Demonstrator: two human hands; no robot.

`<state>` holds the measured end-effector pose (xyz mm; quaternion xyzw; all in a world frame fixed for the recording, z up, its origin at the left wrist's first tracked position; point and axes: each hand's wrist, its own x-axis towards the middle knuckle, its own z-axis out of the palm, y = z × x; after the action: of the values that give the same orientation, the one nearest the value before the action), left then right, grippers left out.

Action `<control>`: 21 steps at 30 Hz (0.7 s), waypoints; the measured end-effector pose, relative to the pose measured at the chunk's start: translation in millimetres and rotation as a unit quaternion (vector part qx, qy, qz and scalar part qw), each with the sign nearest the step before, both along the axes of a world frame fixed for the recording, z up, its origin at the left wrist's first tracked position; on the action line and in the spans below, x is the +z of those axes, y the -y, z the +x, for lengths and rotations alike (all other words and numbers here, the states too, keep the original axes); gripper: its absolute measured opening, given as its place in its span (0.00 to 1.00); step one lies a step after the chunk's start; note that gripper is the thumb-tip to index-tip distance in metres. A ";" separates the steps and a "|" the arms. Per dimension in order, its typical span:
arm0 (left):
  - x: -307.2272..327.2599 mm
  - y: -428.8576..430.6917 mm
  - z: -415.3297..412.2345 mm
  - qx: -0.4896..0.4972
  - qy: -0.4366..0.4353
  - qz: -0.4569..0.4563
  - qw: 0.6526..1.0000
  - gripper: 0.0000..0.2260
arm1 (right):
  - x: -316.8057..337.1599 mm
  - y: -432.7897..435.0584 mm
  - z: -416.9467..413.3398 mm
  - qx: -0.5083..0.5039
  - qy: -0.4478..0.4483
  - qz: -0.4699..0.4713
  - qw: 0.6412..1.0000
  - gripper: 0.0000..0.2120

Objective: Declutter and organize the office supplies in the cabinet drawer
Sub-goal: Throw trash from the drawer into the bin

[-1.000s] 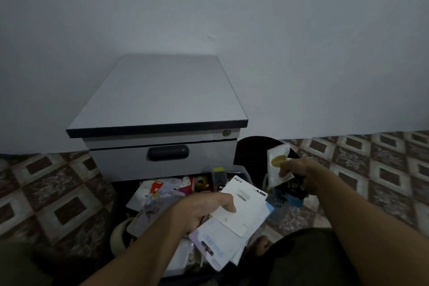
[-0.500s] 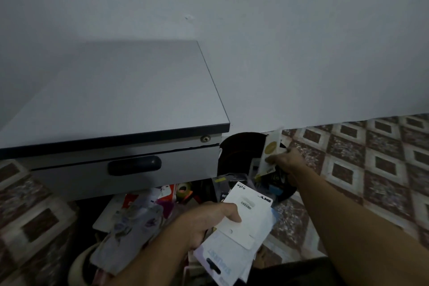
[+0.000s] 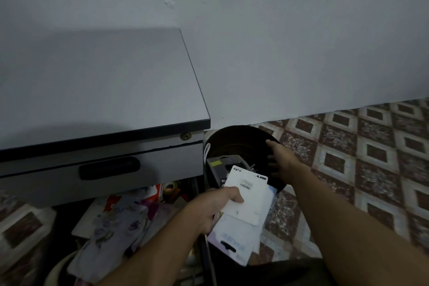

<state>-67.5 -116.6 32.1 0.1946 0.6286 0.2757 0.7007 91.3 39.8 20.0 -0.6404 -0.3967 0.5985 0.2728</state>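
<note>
My left hand (image 3: 214,206) grips a stack of white cardboard packaging cards (image 3: 247,211) over the right edge of the open lower drawer (image 3: 120,223), which is full of loose packets and papers. My right hand (image 3: 279,161) reaches over the round dark bin (image 3: 234,139) beside the cabinet, fingers spread and relaxed, holding nothing. A dark packet with a yellow label (image 3: 218,165) sticks out of the bin. The grey cabinet (image 3: 97,90) stands against the wall, its upper drawer closed.
A roll of tape (image 3: 170,189) and red packets lie at the back of the drawer. A pale wall rises behind the cabinet. Patterned floor tiles (image 3: 359,160) spread to the right. My dark-clothed knee fills the lower right.
My right hand held a white packet with a gold disc over the bin; now the packet is gone from it and the fingers are spread. The view has shifted right and closer.
</note>
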 end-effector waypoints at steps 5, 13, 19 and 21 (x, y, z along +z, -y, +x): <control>-1.7 -32.0 6.2 0.012 -0.022 0.022 0.999 0.08 | -2.2 -3.4 15.4 -0.017 -0.026 -0.011 0.999 0.18; 3.9 -75.7 15.9 0.036 -0.042 0.047 0.997 0.09 | -1.0 -1.7 25.6 -0.050 -0.031 -0.019 0.998 0.27; 0.8 -85.2 22.8 0.061 -0.049 0.031 0.996 0.22 | -3.5 0.0 21.5 0.011 0.015 -0.011 1.000 0.29; 1.3 -86.3 24.7 0.067 -0.030 0.027 0.997 0.18 | -3.6 0.2 21.3 0.023 0.022 -0.010 0.999 0.29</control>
<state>-42.8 -30.2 33.5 0.1794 0.6530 0.3332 0.6560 112.5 39.6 16.4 -0.6466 -0.4110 0.5946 0.2439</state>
